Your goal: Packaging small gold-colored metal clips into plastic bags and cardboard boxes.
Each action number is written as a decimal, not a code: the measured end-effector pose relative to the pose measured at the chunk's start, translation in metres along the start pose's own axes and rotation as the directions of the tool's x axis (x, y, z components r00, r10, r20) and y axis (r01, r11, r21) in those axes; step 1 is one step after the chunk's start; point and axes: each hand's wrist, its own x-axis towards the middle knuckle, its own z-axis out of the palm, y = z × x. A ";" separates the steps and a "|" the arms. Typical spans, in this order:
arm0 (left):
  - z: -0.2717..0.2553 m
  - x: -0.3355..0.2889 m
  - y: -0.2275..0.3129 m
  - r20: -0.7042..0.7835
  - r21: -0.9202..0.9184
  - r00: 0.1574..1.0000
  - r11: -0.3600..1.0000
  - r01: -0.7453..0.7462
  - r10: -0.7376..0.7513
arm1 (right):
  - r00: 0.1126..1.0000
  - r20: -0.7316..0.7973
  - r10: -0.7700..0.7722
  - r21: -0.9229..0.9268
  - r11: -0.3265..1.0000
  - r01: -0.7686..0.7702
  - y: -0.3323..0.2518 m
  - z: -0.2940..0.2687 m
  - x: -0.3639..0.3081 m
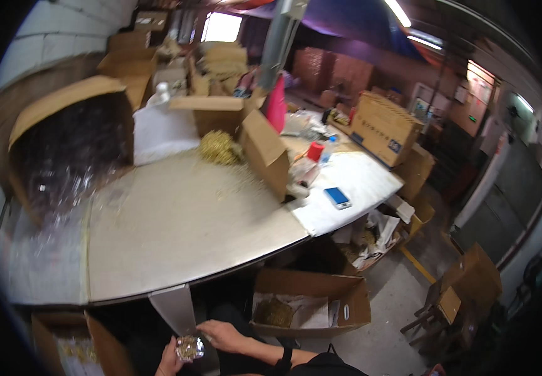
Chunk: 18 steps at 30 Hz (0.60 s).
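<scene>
both hands low centre, under surface (177, 232) edge | left hand (169, 363) and right hand (221, 335) fingers grasp clear pack (189, 348) | left hand cut off by frame | pack contents blurred

Left hand (169, 362): only the top shows, the rest is cut by the lower edge; grip on the small clear packet of gold bits (189, 347) cannot be read. Packet contents too small to identify. Right hand (224, 335): fingertips blurred where they meet the packet. Tipped carton (70, 147) at left: clear contents smeared by blur, single pieces indistinguishable. Gold heap (219, 148) on the table (189, 219): partly hidden behind the open box flap (266, 153). Lower-left box (73, 344): cut off by the rim.
</scene>
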 end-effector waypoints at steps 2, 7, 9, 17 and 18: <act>0.035 -0.001 0.008 -0.134 0.090 0.989 0.993 0.080 -0.068 | 0.967 0.159 0.197 -0.094 0.978 -0.184 0.005 -0.006 -0.006; 0.101 -0.010 0.036 -0.139 0.288 0.990 0.957 0.044 -0.004 | 0.807 0.491 0.328 0.410 0.730 -0.546 0.030 0.012 -0.012; 0.098 0.001 0.040 -0.143 0.393 0.989 0.916 0.078 -0.023 | 0.846 0.463 0.264 0.683 0.503 -0.530 0.030 0.019 -0.002; 0.092 0.016 0.045 -0.163 0.296 0.985 0.955 -0.008 0.059 | 0.987 0.162 -0.011 0.103 0.995 -0.006 -0.023 0.000 0.026; 0.080 0.021 0.045 -0.100 0.168 0.995 0.986 -0.002 0.019 | 0.988 0.151 -0.016 0.104 0.995 0.000 -0.026 0.000 0.025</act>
